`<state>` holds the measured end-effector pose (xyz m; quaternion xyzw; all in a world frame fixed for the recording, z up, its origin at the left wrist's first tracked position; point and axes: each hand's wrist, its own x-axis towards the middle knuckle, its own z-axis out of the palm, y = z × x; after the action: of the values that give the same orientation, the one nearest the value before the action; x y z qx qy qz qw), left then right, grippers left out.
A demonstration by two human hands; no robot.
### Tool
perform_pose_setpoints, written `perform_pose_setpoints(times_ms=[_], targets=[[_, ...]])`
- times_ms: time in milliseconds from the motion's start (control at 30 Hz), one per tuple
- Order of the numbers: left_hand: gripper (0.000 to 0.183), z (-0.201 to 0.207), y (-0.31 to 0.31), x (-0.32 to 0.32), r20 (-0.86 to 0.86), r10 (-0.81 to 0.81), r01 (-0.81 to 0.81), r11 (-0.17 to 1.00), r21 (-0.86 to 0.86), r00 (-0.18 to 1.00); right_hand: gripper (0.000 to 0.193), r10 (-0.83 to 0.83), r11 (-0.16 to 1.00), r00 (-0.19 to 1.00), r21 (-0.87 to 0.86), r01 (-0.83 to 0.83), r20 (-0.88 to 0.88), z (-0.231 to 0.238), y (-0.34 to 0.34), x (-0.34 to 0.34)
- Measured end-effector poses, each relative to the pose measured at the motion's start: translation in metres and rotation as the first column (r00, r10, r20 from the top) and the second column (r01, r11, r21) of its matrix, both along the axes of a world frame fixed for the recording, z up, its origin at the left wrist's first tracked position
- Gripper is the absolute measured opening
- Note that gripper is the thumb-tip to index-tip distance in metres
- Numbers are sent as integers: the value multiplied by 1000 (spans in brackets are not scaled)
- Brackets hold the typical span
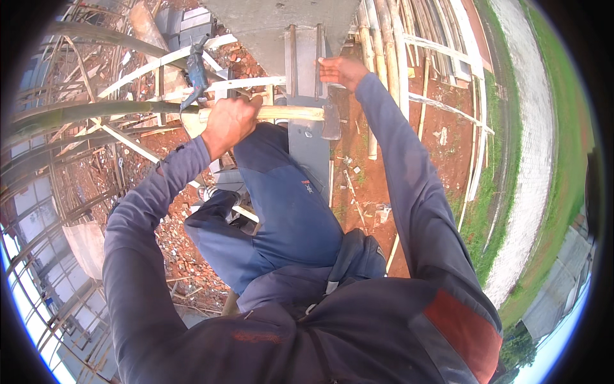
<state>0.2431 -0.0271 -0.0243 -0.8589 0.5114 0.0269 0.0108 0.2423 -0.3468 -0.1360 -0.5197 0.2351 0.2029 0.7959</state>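
Observation:
My left hand (229,123) is wrapped round the wooden handle of a hatchet (291,113). The handle lies across a grey beam (308,144), and its dark metal head (331,123) is at the beam's right edge. Farther up, my right hand (345,72) reaches in from the right, fingertips drawn together at the edge of a narrow brown strip (318,61) that runs along the beam. Whatever those fingertips hold is too small to make out. A second strip (292,61) runs parallel on the left.
A blue and black power drill (196,73) rests by the bamboo poles (96,112) on the left. My legs (288,192) straddle the beam, high above rubble (192,246) and red soil. A concrete slab (281,25) stands ahead; long bamboo poles (384,45) lie to its right.

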Motion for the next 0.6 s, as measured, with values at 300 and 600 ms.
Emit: perform_pose_setpoints(times_ms=[300,600], targets=[[17,-1,25,19,56,98,-105,986,128,994,27,-11,999,1000,39,11,9,-2,4,-2],[24,15,74,-54,-70,373,-379,916,-134,925,32,-182,981,981,56,186,-74,21,35,-39]])
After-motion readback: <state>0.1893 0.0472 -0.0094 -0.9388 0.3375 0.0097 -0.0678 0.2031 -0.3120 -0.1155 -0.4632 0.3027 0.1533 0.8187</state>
